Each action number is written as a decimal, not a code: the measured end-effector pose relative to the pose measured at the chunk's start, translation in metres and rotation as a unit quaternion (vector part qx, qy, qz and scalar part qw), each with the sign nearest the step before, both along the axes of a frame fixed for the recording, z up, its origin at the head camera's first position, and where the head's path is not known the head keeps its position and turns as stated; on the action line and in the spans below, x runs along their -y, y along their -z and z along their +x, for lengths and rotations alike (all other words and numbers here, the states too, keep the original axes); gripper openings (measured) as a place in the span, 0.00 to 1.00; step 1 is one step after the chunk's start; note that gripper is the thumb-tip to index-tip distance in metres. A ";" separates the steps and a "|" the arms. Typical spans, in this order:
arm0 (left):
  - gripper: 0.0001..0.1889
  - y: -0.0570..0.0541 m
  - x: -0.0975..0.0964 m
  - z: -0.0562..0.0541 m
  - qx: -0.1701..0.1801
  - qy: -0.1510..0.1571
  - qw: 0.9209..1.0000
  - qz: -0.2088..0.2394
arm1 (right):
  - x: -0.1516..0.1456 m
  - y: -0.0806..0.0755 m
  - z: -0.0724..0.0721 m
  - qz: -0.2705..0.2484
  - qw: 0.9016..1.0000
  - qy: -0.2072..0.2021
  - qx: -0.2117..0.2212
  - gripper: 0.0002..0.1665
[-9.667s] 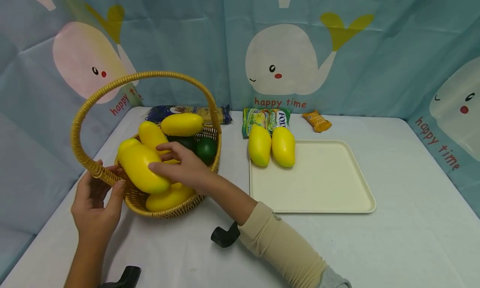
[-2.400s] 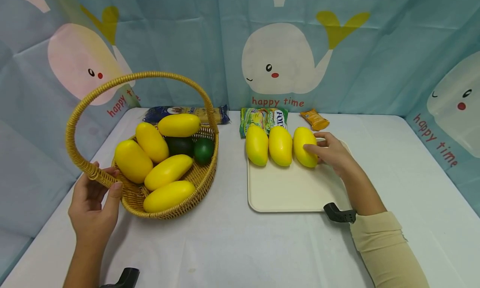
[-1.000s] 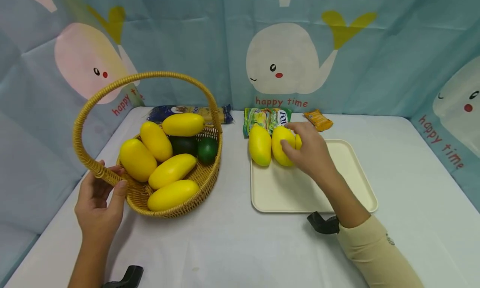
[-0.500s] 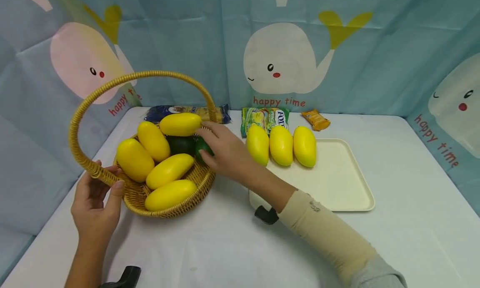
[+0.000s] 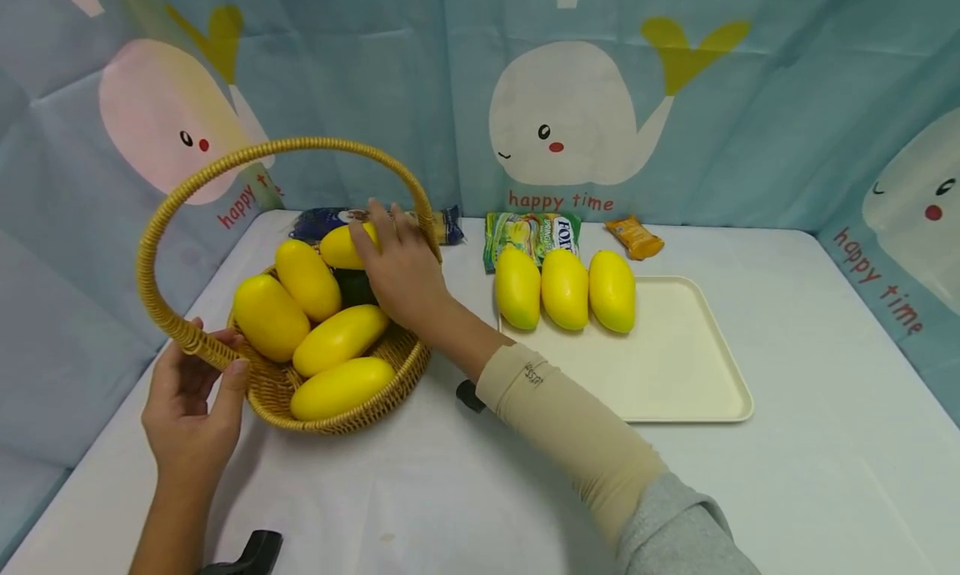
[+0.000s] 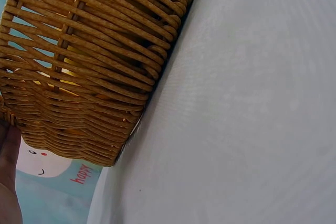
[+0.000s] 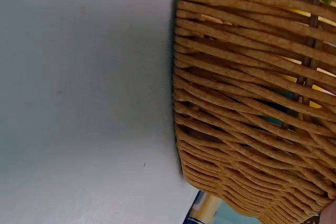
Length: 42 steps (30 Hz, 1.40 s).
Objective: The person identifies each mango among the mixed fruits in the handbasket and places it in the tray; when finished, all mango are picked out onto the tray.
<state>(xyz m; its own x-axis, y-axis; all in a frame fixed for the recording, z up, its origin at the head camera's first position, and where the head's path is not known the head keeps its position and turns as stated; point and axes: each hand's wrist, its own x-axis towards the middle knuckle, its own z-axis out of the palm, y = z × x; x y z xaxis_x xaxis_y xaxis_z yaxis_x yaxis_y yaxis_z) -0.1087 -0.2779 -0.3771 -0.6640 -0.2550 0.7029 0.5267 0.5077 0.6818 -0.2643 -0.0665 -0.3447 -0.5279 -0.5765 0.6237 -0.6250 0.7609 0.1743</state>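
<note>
My left hand (image 5: 197, 400) grips the wicker basket (image 5: 408, 367) at the left base of its arched handle, thumb outside and fingers behind the rim. Several yellow mangoes lie in the basket, one mango (image 5: 341, 392) at its near side. My right hand (image 5: 405, 271) reaches over the basket's right side. Its extended fingers lie across the right end of the rearmost mango (image 5: 339, 248), hiding that end. A dark green fruit (image 5: 354, 287) shows partly beneath; the rounder green one beside it is hidden by the hand. The wrist views show mostly the basket's woven wall (image 6: 100, 66).
Three mangoes stand in a row along the back left of a cream tray (image 5: 675, 383), the middle mango (image 5: 565, 290) among them. Behind are a green snack bag (image 5: 525, 233), an orange packet (image 5: 634, 237) and a blue pasta bag (image 5: 315, 223). A printed curtain encloses the table.
A third mango has come from the basket onto the tray, set down by the right hand. That hand has since moved left to the rearmost mango. The left hand keeps its hold on the basket.
</note>
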 end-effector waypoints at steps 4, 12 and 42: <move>0.29 -0.004 -0.003 0.002 -0.003 0.003 1.000 0.003 | 0.000 -0.002 0.000 0.009 0.999 0.007 0.036 0.23; 0.29 -0.001 -0.002 0.001 -0.006 0.006 1.000 0.004 | 0.000 -0.005 0.003 0.019 0.993 0.052 0.104 0.42; 0.31 0.010 0.008 -0.004 -0.002 0.005 1.000 0.001 | -0.032 0.002 0.000 -0.156 0.908 -0.145 0.361 0.31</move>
